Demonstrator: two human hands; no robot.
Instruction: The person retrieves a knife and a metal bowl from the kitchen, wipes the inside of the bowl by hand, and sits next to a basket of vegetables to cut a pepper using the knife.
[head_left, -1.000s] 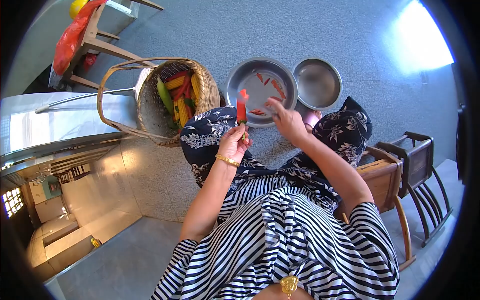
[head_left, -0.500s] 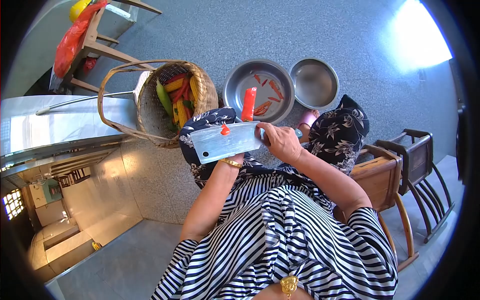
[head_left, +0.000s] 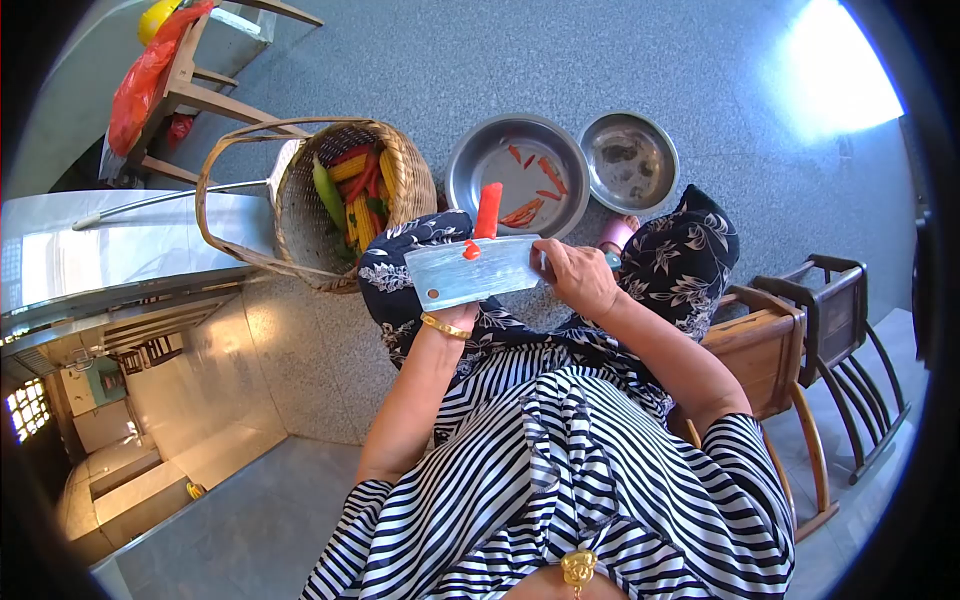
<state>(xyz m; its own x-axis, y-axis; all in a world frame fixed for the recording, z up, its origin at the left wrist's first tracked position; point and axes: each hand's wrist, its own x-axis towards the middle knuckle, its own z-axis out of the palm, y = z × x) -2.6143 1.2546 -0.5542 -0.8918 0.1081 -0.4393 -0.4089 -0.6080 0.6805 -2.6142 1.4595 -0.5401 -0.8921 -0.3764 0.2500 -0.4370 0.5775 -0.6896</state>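
My right hand (head_left: 585, 280) grips the handle of a cleaver (head_left: 480, 272), its wide blade lying across in front of my left hand. A small red pepper piece (head_left: 472, 250) clings to the blade. Behind the blade's far edge a red pepper (head_left: 488, 210) sticks up, in line with my left hand (head_left: 455, 316). That hand's fingers are hidden by the blade; the pepper appears held in them. Just beyond, a metal basin (head_left: 480, 150) holds several red pepper strips (head_left: 552, 175).
Left of the basin stands a wicker basket (head_left: 412, 180) with corn (head_left: 358, 220), red peppers and a green pepper (head_left: 326, 190). A second metal bowl (head_left: 630, 165) sits right of the basin. Wooden chairs (head_left: 755, 345) are at my right; a red plastic bag (head_left: 140, 90) hangs at upper left.
The cleaver and my right hand have shifted slightly to the right. The blade has tilted a little, and the pepper has moved slightly left against it. My left wrist has shifted slightly.
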